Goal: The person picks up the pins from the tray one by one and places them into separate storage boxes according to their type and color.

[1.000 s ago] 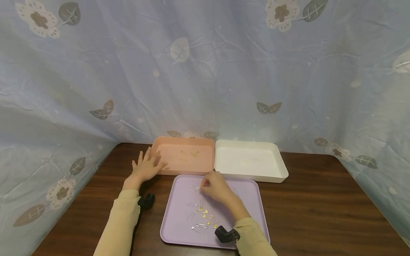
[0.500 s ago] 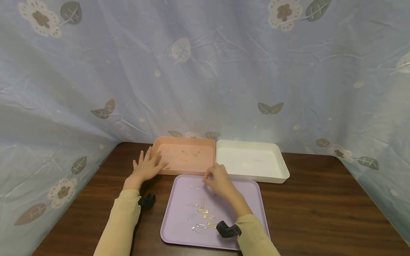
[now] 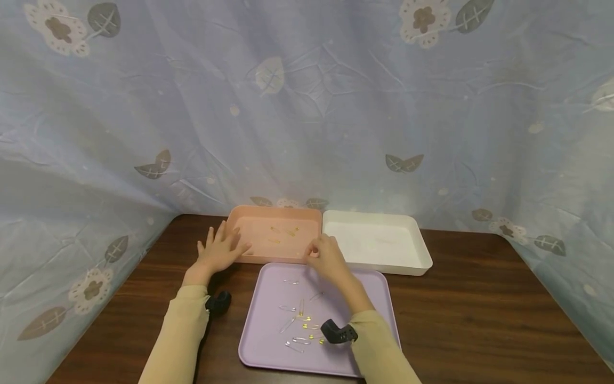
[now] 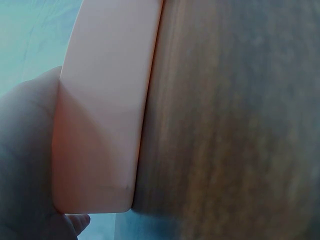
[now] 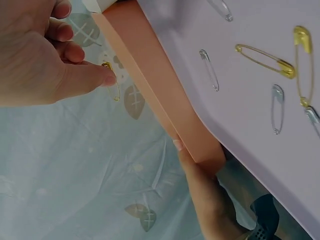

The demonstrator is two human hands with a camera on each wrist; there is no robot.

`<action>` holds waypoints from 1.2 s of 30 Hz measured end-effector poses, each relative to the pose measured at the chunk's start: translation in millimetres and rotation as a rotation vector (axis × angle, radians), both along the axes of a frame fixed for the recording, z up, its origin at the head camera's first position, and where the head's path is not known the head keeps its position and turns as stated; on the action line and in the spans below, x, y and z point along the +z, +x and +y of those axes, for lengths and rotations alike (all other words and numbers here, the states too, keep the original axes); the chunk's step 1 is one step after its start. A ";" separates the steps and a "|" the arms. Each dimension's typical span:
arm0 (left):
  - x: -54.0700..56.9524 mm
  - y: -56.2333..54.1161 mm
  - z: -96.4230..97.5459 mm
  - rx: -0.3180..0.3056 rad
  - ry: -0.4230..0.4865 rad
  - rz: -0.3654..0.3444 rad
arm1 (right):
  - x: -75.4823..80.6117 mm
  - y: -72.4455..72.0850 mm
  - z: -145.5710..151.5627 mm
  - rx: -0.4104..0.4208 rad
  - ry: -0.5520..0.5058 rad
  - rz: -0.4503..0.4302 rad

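Observation:
My right hand (image 3: 328, 260) pinches a gold safety pin (image 5: 117, 94) between thumb and fingers, over the near edge of the peach tray (image 3: 259, 253). The left hand (image 3: 217, 255), fingers spread and mostly straight, rests at the left end of that tray; in the left wrist view its outer wall (image 4: 102, 110) fills the middle beside the palm. A few gold pins (image 3: 290, 232) lie inside. On the lavender tray (image 3: 264, 346) several gold safety pins (image 5: 301, 42) and silver safety pins (image 5: 277, 110) are scattered.
A white tray (image 3: 379, 242) stands right of the peach one, close against it. All three trays sit on a dark wooden table (image 3: 479, 309). Behind hangs a pale blue curtain (image 3: 307, 133) with leaf and flower prints. Black cameras (image 3: 338, 332) are strapped to both wrists.
The right hand has risen from the lavender tray towards the peach tray, carrying the gold safety pin. A silver pin it covered now shows. The left hand has stayed in place.

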State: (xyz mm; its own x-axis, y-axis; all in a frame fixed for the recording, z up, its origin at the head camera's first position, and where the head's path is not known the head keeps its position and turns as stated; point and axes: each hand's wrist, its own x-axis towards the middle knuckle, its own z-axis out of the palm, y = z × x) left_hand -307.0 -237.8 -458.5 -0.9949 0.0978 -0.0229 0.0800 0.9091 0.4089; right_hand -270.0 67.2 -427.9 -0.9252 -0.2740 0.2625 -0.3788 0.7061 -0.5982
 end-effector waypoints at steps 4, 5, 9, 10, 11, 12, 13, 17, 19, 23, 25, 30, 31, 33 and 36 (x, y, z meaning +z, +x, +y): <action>0.8 0.1 -0.1 0.001 0.007 0.007 | 3.0 -6.1 -3.6 -0.003 0.001 0.003; 0.9 0.0 -0.1 0.000 0.008 0.008 | 3.3 -7.8 -4.3 -0.003 0.000 0.003; 1.2 0.0 0.6 -0.004 0.013 0.006 | 3.8 -14.8 -7.5 -0.003 0.013 0.025; 1.3 0.2 0.7 -0.004 0.013 0.005 | 3.6 -16.7 -8.3 -0.004 0.017 0.030; 1.3 0.5 0.7 -0.003 0.014 0.004 | 3.4 -18.7 -9.1 -0.004 0.022 0.035; 1.3 0.7 0.6 -0.002 0.012 0.003 | 3.4 -20.6 -10.1 -0.004 0.027 0.038; 1.4 1.1 0.3 0.001 0.011 0.003 | 3.0 -23.2 -11.1 -0.006 0.038 0.042; 1.4 1.8 -0.2 0.004 0.007 -0.001 | 0.2 -33.8 -15.5 -0.024 0.083 0.048; 1.8 1.9 0.1 0.003 0.008 -0.001 | -0.9 -39.6 -18.1 -0.028 0.109 0.052; 2.1 1.7 1.0 0.001 0.005 0.001 | 0.8 -49.7 -23.3 -0.005 0.144 0.062; 2.1 1.3 1.2 0.001 -0.002 0.003 | 3.1 -54.2 -25.1 0.013 0.154 0.065; 2.6 1.0 1.3 0.003 -0.011 0.001 | 7.6 -65.2 -28.5 0.021 0.151 0.080; 2.8 1.2 1.2 0.004 -0.011 -0.001 | 8.1 -67.4 -29.4 0.021 0.151 0.085; 2.9 1.5 1.0 0.004 -0.017 -0.003 | 8.3 -71.7 -31.3 0.017 0.161 0.086; 2.8 2.0 0.6 0.005 -0.026 -0.002 | 7.7 -77.4 -34.1 0.022 0.185 0.087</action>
